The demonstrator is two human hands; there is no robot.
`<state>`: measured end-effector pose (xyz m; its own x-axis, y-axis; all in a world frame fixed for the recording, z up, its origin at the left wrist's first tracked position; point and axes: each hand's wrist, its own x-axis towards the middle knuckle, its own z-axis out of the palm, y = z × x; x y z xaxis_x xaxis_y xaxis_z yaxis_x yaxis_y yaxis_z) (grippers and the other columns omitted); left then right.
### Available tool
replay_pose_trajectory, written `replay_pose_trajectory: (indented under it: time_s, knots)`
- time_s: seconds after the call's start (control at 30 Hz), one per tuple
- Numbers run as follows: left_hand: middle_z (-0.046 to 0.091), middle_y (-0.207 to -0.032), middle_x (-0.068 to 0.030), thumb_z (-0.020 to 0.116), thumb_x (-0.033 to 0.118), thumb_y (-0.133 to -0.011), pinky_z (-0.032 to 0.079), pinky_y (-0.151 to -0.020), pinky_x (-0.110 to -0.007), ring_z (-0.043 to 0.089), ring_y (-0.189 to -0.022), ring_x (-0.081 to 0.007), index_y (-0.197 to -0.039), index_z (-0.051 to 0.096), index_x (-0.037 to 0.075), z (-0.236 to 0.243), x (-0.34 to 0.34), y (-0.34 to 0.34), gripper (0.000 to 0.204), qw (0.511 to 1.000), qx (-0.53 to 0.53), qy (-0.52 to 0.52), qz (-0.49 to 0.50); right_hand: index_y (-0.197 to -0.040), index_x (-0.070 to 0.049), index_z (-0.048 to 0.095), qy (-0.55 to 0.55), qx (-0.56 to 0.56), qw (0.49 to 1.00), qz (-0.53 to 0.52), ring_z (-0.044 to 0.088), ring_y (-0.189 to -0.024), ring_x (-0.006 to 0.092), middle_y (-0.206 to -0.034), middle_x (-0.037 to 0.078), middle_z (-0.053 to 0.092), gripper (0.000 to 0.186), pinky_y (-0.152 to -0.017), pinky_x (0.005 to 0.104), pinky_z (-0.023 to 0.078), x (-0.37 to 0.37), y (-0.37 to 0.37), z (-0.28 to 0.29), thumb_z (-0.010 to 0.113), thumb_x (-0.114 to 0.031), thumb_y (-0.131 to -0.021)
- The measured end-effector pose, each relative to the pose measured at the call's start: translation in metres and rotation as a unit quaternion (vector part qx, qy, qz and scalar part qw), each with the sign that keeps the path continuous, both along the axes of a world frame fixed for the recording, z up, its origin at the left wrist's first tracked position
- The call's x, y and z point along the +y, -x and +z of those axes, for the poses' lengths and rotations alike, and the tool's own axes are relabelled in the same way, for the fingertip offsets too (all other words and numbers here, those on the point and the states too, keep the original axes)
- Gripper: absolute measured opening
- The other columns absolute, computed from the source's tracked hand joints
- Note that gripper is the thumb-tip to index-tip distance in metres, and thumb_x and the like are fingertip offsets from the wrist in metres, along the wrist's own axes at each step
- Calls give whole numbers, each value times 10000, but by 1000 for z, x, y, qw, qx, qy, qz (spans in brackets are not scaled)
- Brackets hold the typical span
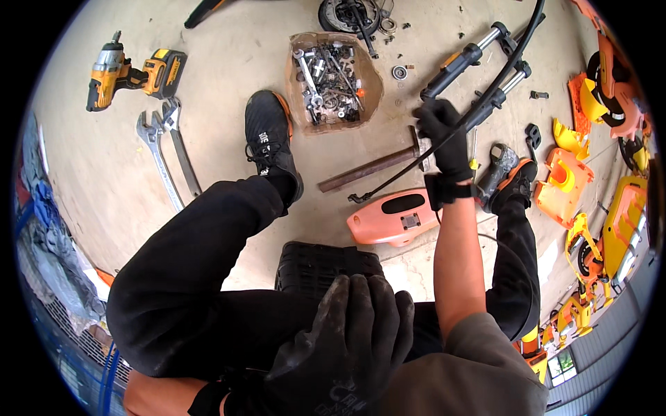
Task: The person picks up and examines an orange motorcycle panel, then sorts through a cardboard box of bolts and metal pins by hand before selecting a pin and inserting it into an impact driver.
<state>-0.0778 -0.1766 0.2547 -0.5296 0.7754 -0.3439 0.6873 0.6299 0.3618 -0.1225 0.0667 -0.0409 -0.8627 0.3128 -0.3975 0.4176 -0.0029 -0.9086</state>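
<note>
My right hand, in a black glove, reaches out with its fingers curled beside a pair of black-and-silver fork tubes. A long black cable crosses in front of this hand, and what its fingers hold, if anything, is hidden. Close to my body, my left hand, gloved in worn black, has its fingers stretched out side by side with nothing in them. A hammer with a brown handle lies left of my right hand. Nearer to me rests a salmon-pink plastic cover with a black oval opening.
An open cardboard box of tools and small parts stands ahead. At left lie a yellow impact wrench and two adjustable wrenches. A grey power tool is by my right shoe; orange and yellow covers line the right. A black crate sits between my legs.
</note>
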Motion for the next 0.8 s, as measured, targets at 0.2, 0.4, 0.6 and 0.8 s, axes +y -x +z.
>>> replay_pose_trajectory:
  time_s: [0.2, 0.4, 0.6, 0.8]
  knots:
    - [610, -1136, -175, 574, 174, -916, 501, -962, -433, 615, -1062, -314, -1212, 598, 37, 8, 0, 34, 327, 996, -19, 1, -89, -872, -13, 593, -163, 64, 951, 255, 632, -685, 324, -734, 175, 630, 176, -632, 404, 493, -67, 52, 3, 635, -183, -866]
    - [610, -1137, -174, 583, 181, -911, 511, -942, -425, 615, -1063, -311, -1201, 611, 51, 3, -5, 35, 319, 997, -28, 9, -71, -917, 2, 594, -217, 58, 935, 273, 629, -782, 399, -806, 209, 648, 209, -702, 449, 493, -82, 55, -17, 611, -203, -888]
    - [603, -1156, -171, 574, 194, -916, 515, -929, -434, 609, -1069, -310, -1199, 616, 56, 3, -11, 39, 318, 996, -48, 21, -67, -1045, 1, 602, -277, 90, 916, 275, 636, -845, 402, -854, 228, 651, 238, -746, 459, 502, -85, 64, -27, 590, -193, -909]
    - [604, -1146, -166, 564, 198, -929, 518, -918, -433, 607, -1067, -312, -1194, 618, 54, -4, -12, 42, 306, 996, -49, 20, -65, -1128, -35, 606, -355, 194, 876, 262, 618, -961, 389, -1051, 193, 648, 277, -820, 459, 508, -111, 82, -40, 597, -146, -874]
